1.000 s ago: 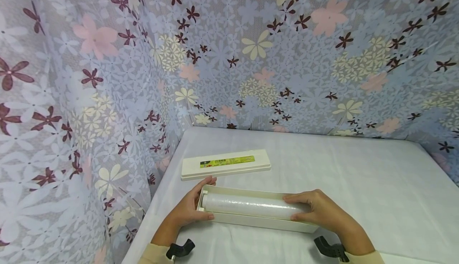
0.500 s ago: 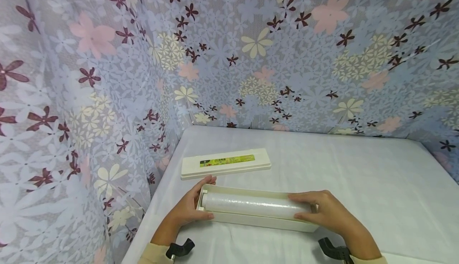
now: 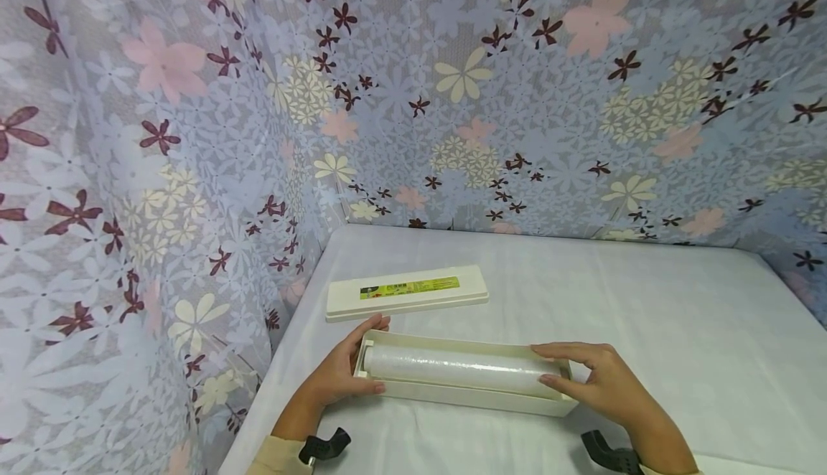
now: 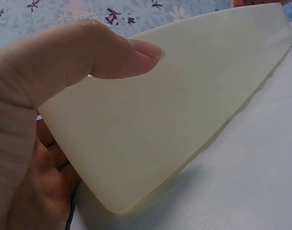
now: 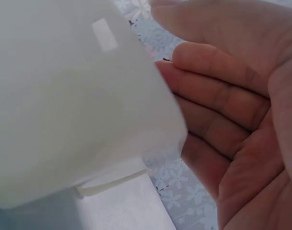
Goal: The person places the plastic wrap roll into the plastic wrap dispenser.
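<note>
Toward 3 o'clock, the right hand has shifted along the box since the earlier head view, while the left hand has stayed put. Nearest, at 6 o'clock, black wrist mounts sit by pale sleeves. Beyond them, the left hand grips the cream box at its 9 o'clock end, thumb on the near wall; the right hand is relaxed and parted, around the 3 o'clock end. Inside the lidless box lies a shiny, whitish roll, lengthwise. Farther, at 11 o'clock from the box, rests a lid with a yellow-green label, on white cloth. Farthest, floral curtain fills 12 o'clock, wrapping round to 9.
</note>
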A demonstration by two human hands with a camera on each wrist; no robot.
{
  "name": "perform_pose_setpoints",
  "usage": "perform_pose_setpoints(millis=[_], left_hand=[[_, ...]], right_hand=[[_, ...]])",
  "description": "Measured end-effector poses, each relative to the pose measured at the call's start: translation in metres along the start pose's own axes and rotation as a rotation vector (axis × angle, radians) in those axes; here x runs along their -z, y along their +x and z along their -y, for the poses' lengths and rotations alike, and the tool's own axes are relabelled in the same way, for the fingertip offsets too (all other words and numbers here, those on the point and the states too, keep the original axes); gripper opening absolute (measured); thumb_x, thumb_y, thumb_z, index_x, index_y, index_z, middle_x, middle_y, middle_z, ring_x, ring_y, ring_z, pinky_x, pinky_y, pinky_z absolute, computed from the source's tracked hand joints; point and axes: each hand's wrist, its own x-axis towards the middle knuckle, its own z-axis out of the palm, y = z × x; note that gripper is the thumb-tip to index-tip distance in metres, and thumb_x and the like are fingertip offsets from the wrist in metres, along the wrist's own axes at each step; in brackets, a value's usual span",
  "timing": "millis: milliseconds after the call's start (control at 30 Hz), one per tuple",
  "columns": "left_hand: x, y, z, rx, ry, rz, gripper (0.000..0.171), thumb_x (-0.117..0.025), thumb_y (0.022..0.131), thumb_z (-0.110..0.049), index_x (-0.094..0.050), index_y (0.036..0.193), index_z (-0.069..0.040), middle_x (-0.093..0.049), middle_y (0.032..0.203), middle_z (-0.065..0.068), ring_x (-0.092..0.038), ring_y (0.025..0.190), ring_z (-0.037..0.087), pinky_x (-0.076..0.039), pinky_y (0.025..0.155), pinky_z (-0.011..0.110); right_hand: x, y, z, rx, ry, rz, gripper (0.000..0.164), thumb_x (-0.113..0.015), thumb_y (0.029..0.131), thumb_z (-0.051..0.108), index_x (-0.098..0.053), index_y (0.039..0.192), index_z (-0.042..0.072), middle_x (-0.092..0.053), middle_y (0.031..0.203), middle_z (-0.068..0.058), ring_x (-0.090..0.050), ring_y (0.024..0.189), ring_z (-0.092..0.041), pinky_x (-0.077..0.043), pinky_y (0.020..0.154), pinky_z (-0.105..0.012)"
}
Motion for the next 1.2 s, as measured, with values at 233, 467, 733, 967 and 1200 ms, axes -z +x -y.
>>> perform_pose_setpoints(millis=[233, 467, 733, 967, 1200], left_hand=[[0.0, 0.0, 0.002, -0.005, -0.005, 0.004, 0.116, -0.092, 0.072, 0.003, -0.024, 0.166, -0.002, -0.03, 0.168, 0.016, -0.031, 0.15, 0.04, -0.047, 0.108, 0.035], [0.002, 0.0, 0.003, -0.007, -0.015, 0.006, 0.116, -0.092, 0.073, 0.003, -0.023, 0.166, -0.001, -0.03, 0.169, 0.015, -0.027, 0.152, 0.041, -0.046, 0.108, 0.034], [0.001, 0.0, 0.002, 0.011, -0.029, 0.011, 0.117, -0.092, 0.073, 0.003, -0.022, 0.166, -0.001, -0.027, 0.169, 0.018, -0.028, 0.152, 0.04, -0.046, 0.108, 0.035], [0.0, 0.0, 0.0, 0.014, -0.054, 0.012, 0.117, -0.091, 0.073, 0.005, -0.022, 0.166, -0.002, -0.026, 0.169, 0.02, -0.032, 0.149, 0.042, -0.048, 0.106, 0.036], [0.001, 0.001, 0.0, -0.003, -0.051, 0.017, 0.116, -0.091, 0.073, 0.005, -0.022, 0.166, -0.001, -0.025, 0.168, 0.024, -0.034, 0.147, 0.043, -0.049, 0.106, 0.037]], right_hand=[[-0.004, -0.004, -0.004, 0.071, 0.001, -0.11, 0.065, -0.094, 0.066, -0.008, -0.076, 0.127, 0.004, -0.075, 0.12, -0.011, -0.071, 0.111, -0.02, -0.048, 0.098, -0.018], [-0.005, -0.012, -0.008, 0.041, -0.03, -0.162, 0.079, -0.097, 0.061, -0.006, -0.071, 0.135, 0.004, -0.071, 0.129, -0.016, -0.067, 0.12, -0.019, -0.044, 0.103, -0.017], [-0.004, -0.02, -0.01, -0.081, 0.016, -0.096, 0.085, -0.098, 0.07, 0.004, -0.062, 0.147, 0.004, -0.063, 0.143, -0.014, -0.056, 0.134, -0.012, -0.038, 0.107, -0.015], [-0.009, -0.026, -0.019, -0.151, 0.119, -0.021, 0.093, -0.096, 0.074, 0.006, -0.051, 0.155, 0.003, -0.053, 0.153, -0.02, -0.046, 0.142, -0.01, -0.034, 0.108, -0.014], [-0.012, -0.029, -0.028, -0.221, 0.217, 0.032, 0.097, -0.096, 0.075, 0.007, -0.046, 0.159, 0.004, -0.048, 0.158, -0.018, -0.043, 0.144, -0.009, -0.034, 0.108, -0.015]])
